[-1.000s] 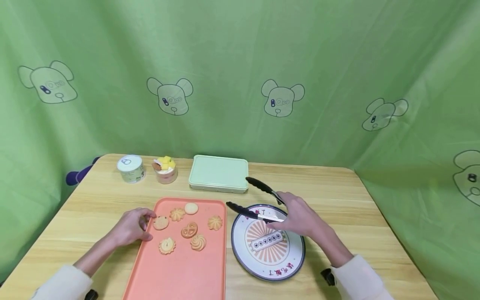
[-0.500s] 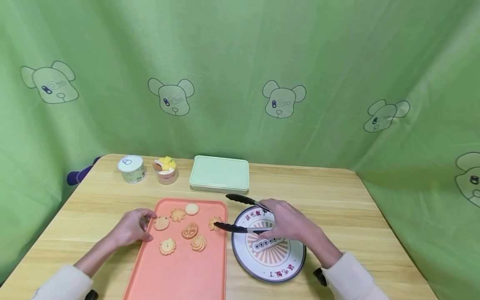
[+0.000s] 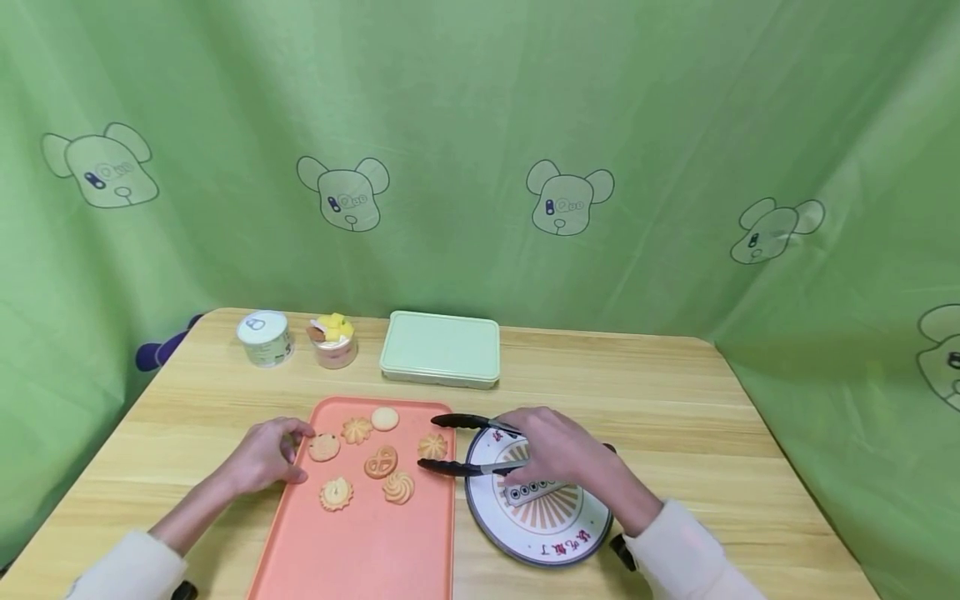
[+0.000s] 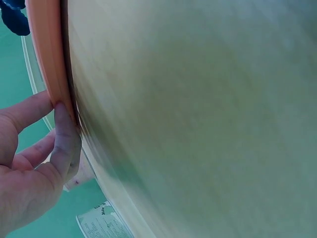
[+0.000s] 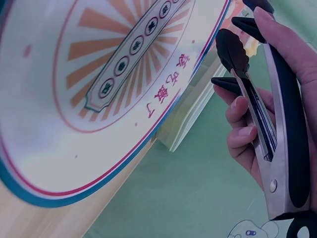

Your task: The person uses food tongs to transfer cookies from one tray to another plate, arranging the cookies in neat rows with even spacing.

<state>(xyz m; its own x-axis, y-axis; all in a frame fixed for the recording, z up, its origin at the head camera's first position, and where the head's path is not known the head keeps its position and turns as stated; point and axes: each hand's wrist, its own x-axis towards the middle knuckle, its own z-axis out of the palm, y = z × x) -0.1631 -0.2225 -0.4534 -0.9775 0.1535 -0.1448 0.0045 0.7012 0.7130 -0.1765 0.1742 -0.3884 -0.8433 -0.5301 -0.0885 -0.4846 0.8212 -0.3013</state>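
My left hand (image 3: 262,455) grips the left rim of the pink tray (image 3: 360,550); the left wrist view has the thumb and fingers (image 4: 67,144) pinching that rim. Over the plate, my right hand (image 3: 551,446) holds black-and-silver tongs (image 3: 468,469) with their arms apart. Their black tips lie on either side of a flower-shaped cookie (image 3: 432,447) near the tray's right edge; contact with it cannot be told. Several other cookies, among them a pretzel-shaped one (image 3: 381,462) and a swirled one (image 3: 398,487), lie on the tray. In the right wrist view the fingers curl round the tongs (image 5: 277,148).
Right of the tray sits a round patterned plate (image 3: 543,546), partly under my right hand. Along the back stand a can (image 3: 264,339), a dessert cup (image 3: 333,342) and a lidded pale green box (image 3: 440,348). A green curtain (image 3: 450,100) hangs behind the table.
My right hand has moved left and the tongs have come from above the plate to the cookie at the tray's right side, their tips now nearer together. The left hand keeps its grip on the rim.
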